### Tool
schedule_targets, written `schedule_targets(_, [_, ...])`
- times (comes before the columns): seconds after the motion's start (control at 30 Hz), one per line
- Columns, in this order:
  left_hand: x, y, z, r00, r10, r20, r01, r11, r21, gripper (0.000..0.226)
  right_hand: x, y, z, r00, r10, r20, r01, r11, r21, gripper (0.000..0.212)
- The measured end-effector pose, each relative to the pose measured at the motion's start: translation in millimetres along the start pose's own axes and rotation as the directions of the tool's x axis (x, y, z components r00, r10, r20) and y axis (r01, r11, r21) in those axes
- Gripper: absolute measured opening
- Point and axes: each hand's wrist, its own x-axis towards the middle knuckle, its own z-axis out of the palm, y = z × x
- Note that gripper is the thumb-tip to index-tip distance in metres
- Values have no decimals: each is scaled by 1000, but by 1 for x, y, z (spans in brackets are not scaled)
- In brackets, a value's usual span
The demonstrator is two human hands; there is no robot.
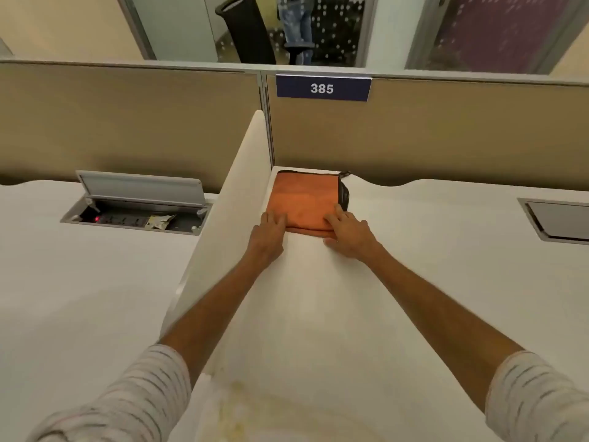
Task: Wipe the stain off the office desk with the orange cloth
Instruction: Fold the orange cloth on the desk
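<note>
A folded orange cloth (302, 199) with a dark edge lies flat on the white office desk (430, 282), in the far corner against the beige partition. My left hand (267, 234) rests on the cloth's near left corner, fingers spread. My right hand (349, 234) lies on its near right corner, fingers also spread, thumb on the desk. Neither hand has lifted the cloth. A faint yellowish stain (236, 409) marks the desk close to me, between my forearms.
A white divider panel (223, 224) runs along the desk's left side. Beyond it, on the neighbouring desk, a cable box (137, 212) stands with its lid up. A closed grey hatch (557, 221) sits at the right. A sign reading 385 (322, 88) hangs on the partition.
</note>
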Motion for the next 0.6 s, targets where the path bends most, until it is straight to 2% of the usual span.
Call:
schedule_targets(0.1, [12, -15, -4, 999, -22, 31, 23, 999, -27, 46, 9, 2, 2, 998, -38, -45, 35, 998, -56, 45])
schedule_targets(0.23, [18, -22, -3, 997, 35, -66, -39, 998, -49, 26, 8, -1, 11, 986, -52, -157, 33, 992, -120, 30])
schedule_targets(0.33, [15, -26, -4, 990, 94, -103, -97, 995, -30, 25, 4, -8, 7, 977, -50, -208, 37, 997, -63, 22])
schedule_targets(0.47, [3, -24, -20, 991, 50, -127, -55, 998, -39, 15, -4, -13, -22, 956, -53, -287, 43, 998, -42, 18])
schedule_targets(0.53, [-4, -21, -35, 989, -9, -146, -9, 993, -119, 20, -10, -16, -40, 942, -35, -332, 39, 999, 4, 17])
schedule_targets(0.6, [-12, -14, -51, 990, -41, -135, 14, 981, -192, 44, -19, -20, -59, 930, -42, -365, 60, 997, 39, 13])
